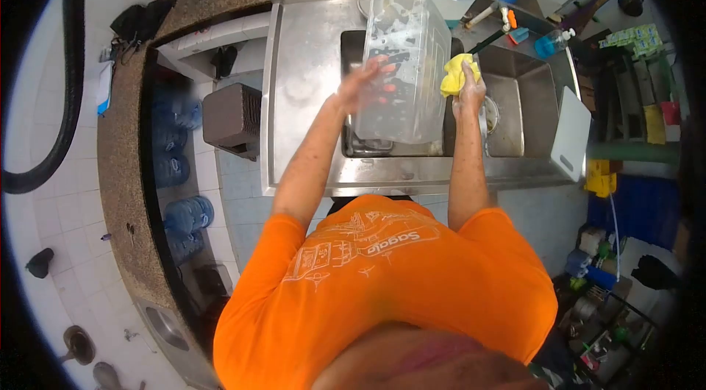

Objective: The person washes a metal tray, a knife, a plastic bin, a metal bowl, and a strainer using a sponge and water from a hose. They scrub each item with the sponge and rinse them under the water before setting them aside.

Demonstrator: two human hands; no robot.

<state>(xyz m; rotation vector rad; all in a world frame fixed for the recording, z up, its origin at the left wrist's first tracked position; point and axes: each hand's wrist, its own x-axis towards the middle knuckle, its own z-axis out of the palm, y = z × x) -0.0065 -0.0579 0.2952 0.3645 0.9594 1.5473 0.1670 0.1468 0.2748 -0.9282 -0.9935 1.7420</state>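
- Sink unit: stainless steel, with raised rim and a bare right basin wall.
- Counter: brown speckled stone top; runs along the left side and behind the sink unit.
- Inset basin: metal, fitted in the counter at lower left.
- Shelf bay: white-tiled, located under the counter.
- Floor: pale blue-grey tile, between counter and sink unit.
- Tiled surface: white, beyond the counter; wall or floor cannot be determined.
- Right side: dark blue panel, partly shadowed.
- Light: bright over the sink unit, with reflections on the steel.
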